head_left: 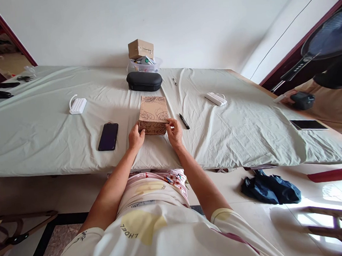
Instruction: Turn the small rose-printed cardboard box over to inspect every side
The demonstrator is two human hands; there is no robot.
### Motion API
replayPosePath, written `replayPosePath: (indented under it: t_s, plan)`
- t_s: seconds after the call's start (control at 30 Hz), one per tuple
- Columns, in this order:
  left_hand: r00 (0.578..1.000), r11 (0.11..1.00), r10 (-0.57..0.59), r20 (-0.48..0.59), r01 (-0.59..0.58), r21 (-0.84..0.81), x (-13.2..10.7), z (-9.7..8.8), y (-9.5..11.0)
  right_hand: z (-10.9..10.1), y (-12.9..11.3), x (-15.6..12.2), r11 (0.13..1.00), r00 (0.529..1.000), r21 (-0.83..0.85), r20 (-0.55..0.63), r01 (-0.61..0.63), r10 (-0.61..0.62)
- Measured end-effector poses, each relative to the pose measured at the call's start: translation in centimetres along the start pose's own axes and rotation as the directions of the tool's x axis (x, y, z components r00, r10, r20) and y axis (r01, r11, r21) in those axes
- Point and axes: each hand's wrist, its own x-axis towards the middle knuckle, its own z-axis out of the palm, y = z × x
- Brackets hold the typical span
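Observation:
A small brown cardboard box (153, 109) with black scribbles on its top and front rests on the cloth-covered table in front of me. My left hand (136, 137) grips its near left corner, thumb on the front face. At the near right corner, my right hand (174, 131) pinches the edge with thumb and fingers. Just right of the box lies a black marker pen (184, 121). A dark smartphone (108, 137) lies flat to the left of my left hand.
Behind the box sit a black zip case (144, 81), a clear plastic tub (157, 63) of pens and another cardboard box (140, 49). White power strips (78, 105) stand left and right. Another person's hand (289, 96) holds a dark object at the right, near a tablet (308, 124).

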Motion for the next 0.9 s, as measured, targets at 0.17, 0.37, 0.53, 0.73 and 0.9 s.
replayPosePath:
  t_s: [0.17, 0.37, 0.53, 0.73, 0.9]
  plan:
    - [0.996, 0.995, 0.084, -0.007, -0.085, -0.047, 0.1, -0.5, 0.5, 0.1, 0.7, 0.2, 0.999, 0.998, 0.044, -0.062, 0.001, 0.001]
    - [0.99, 0.99, 0.127, -0.053, -0.13, -0.048, 0.2, -0.8, 1.0, 0.3, 1.4, 0.2, 0.999, 0.999, 0.052, -0.042, -0.012, 0.014]
    - [0.991, 0.991, 0.101, -0.092, -0.108, -0.075, 0.1, -1.0, 1.2, 0.5, 1.4, 0.0, 0.993, 0.998, 0.103, 0.007, -0.059, 0.058]
    - [0.979, 0.983, 0.137, -0.151, -0.153, -0.098, 0.0, -1.2, 1.6, 0.9, 1.2, -0.2, 0.988, 0.996, 0.13, 0.06, -0.081, 0.074]
    - [0.96, 0.97, 0.232, -0.156, -0.24, -0.039, -0.1, -1.4, 2.2, 0.3, 1.2, 0.0, 0.98, 0.999, -0.193, 0.004, 0.042, -0.042]
